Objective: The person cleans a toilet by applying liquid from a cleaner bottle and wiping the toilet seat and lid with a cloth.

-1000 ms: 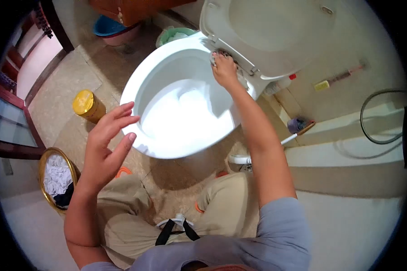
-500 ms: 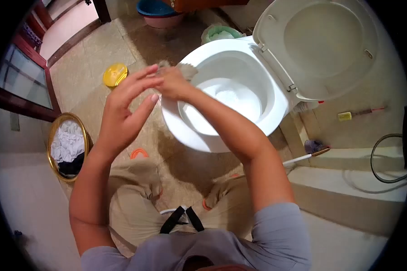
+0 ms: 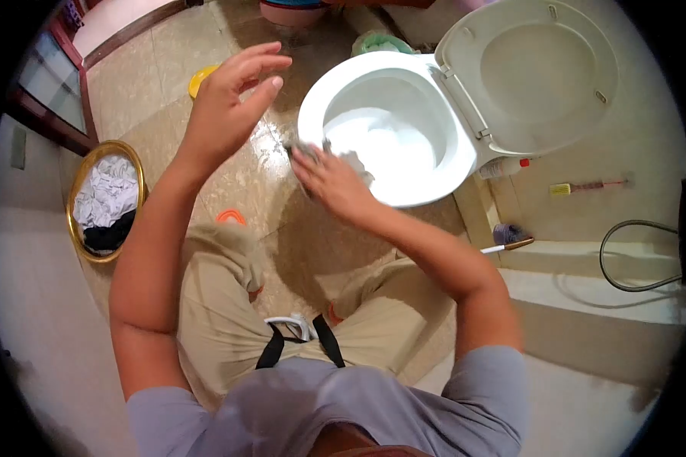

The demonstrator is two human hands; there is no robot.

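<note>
Right hand (image 3: 331, 183): fingers close together, holding a grey cloth (image 3: 301, 149) at the front-left rim of the toilet bowl (image 3: 309, 114). Left hand (image 3: 235, 103): up in the air, thumb and fingers loosely spread, left of the bowl, partly covering a yellow lid (image 3: 198, 79) on the floor. Toilet lid (image 3: 537, 76) is up. Gold-rimmed basket (image 3: 72, 209), far left, holds white and black fabric (image 3: 107, 190).

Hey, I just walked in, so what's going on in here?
A person's right hand holds a crumpled greyish cloth at the rim of a white, glossy toilet bowl. Their bare left hand is raised to one side, holding nothing. The cream oval plastic lid is up, leaving the bowl open.
</note>
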